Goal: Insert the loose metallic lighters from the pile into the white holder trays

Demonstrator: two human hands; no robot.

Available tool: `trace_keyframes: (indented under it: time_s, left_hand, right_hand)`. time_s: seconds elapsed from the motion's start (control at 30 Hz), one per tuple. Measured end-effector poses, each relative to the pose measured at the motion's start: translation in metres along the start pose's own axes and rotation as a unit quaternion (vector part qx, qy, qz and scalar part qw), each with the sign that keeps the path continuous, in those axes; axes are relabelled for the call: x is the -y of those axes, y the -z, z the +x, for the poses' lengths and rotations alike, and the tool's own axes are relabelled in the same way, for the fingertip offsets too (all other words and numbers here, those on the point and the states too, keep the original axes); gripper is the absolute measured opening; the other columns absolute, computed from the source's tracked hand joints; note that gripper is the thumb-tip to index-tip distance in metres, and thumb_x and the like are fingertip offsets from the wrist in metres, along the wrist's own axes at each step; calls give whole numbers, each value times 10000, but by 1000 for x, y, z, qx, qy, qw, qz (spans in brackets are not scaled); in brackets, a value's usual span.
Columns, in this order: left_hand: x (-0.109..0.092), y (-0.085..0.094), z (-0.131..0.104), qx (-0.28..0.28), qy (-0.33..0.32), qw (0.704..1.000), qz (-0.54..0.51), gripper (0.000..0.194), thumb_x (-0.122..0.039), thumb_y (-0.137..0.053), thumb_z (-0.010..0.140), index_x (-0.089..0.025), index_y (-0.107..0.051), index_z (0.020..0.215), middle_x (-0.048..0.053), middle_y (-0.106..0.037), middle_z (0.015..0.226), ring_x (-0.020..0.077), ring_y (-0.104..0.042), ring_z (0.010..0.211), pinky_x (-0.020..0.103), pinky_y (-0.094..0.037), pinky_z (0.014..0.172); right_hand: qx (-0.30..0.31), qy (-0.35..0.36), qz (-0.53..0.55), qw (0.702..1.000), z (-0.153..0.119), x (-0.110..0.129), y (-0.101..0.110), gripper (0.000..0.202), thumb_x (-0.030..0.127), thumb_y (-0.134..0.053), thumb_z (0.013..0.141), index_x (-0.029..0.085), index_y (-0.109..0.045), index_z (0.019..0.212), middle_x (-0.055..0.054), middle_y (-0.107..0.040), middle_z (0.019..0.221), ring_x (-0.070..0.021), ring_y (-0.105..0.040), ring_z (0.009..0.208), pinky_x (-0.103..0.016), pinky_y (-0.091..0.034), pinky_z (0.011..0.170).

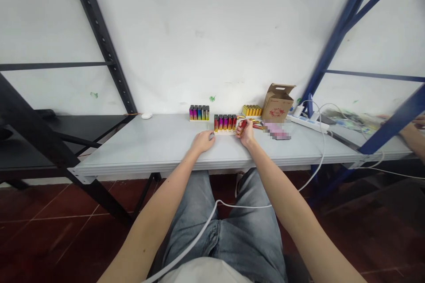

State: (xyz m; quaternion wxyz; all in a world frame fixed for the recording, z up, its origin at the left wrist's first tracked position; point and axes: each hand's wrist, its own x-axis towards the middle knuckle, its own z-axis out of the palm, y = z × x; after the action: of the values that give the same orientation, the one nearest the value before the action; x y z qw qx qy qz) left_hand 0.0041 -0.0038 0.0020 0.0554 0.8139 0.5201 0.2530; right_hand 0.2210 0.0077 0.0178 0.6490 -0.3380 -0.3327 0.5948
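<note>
A white tray [225,133] near the middle of the table holds several upright lighters [225,123] with black tops and red, purple and yellow bodies. My left hand [202,142] rests on the table at the tray's left end, its fingers loosely bent and the thumb apart; whether it touches the tray I cannot tell. At the tray's right end, my right hand [246,136] is closed around a red lighter [243,125], partly hidden by the fingers. Beside that hand lie loose red and gold lighters [257,125].
Behind stand a second group of coloured lighters [199,112] and a yellow group [251,110]. An open cardboard box [277,104], a blurred pink item [277,131] and a power strip [308,123] are at right. A white cable [245,206] crosses my lap.
</note>
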Motion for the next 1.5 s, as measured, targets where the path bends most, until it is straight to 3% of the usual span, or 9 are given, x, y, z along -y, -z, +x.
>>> trace_keyframes:
  time_s: [0.4, 0.53, 0.73, 0.93, 1.1, 1.23, 1.33, 1.5]
  left_hand:
    - [2, -2, 1, -5, -5, 1000, 1, 407, -314, -470, 903, -175, -612, 1258, 76, -639, 1305, 252, -573, 1212, 325, -423, 1037]
    - [0, -1, 0, -3, 3, 1000, -1, 406, -313, -474, 902, -176, -613, 1258, 76, -638, 1307, 253, -573, 1215, 325, -422, 1038]
    - [1, -1, 0, -4, 3, 1000, -7, 407, -306, -478, 899, -171, -617, 1256, 81, -639, 1304, 259, -577, 1210, 335, -430, 1031]
    - [1, -2, 1, -10, 0, 1000, -7, 381, -296, -491, 897, -182, -633, 1232, 82, -653, 1281, 252, -589, 1193, 330, -431, 1030]
    - [2, -3, 1, -15, -4, 1000, -11, 376, -311, -493, 901, -190, -636, 1227, 79, -657, 1277, 244, -596, 1184, 317, -436, 1022]
    - [4, -5, 3, -22, -9, 1000, -12, 365, -308, -500, 898, -186, -646, 1209, 84, -668, 1256, 248, -603, 1178, 326, -443, 1017]
    - [5, -5, 3, -21, -8, 1000, -12, 358, -305, -501, 901, -189, -648, 1206, 84, -673, 1248, 247, -611, 1165, 326, -449, 1010]
    - [4, -4, 4, -18, -4, 1000, -6, 354, -299, -513, 903, -197, -643, 1217, 86, -665, 1262, 242, -606, 1179, 320, -440, 1018]
  right_hand:
    - [-8, 3, 11, 1000, 0, -1, -2, 448, 573, -260, 942, 224, -437, 723, 74, -337, 463, -83, -316, 359, -183, -204, 339]
    - [-23, 29, 22, 999, 0, -1, -2, 462, 599, -231, 938, 229, -480, 820, 56, -441, 506, -98, -399, 383, -194, -280, 347]
    - [-75, 69, -9, 995, 3, -5, -2, 310, 521, -406, 928, 230, -449, 830, 37, -572, 634, -92, -504, 449, -218, -447, 418]
    - [-52, 157, -108, 980, 4, -15, 2, 373, 594, -570, 834, 246, -439, 869, 43, -589, 722, -97, -556, 541, -245, -520, 508]
    - [1, 248, -259, 934, 2, -23, -1, 394, 613, -523, 846, 247, -477, 986, 15, -590, 763, -129, -570, 610, -265, -504, 542]
    - [72, 270, -361, 890, 2, -27, -11, 430, 568, -470, 891, 245, -466, 1176, -26, -623, 853, -159, -580, 638, -309, -512, 568]
    - [98, 291, -427, 850, 3, -27, -20, 430, 516, -405, 934, 232, -460, 1252, -48, -655, 895, -190, -615, 725, -372, -530, 722]
    - [146, 365, -521, 758, 5, -24, -33, 356, 389, -396, 940, 202, -564, 1190, -113, -671, 1102, -261, -576, 1079, -443, -445, 972]
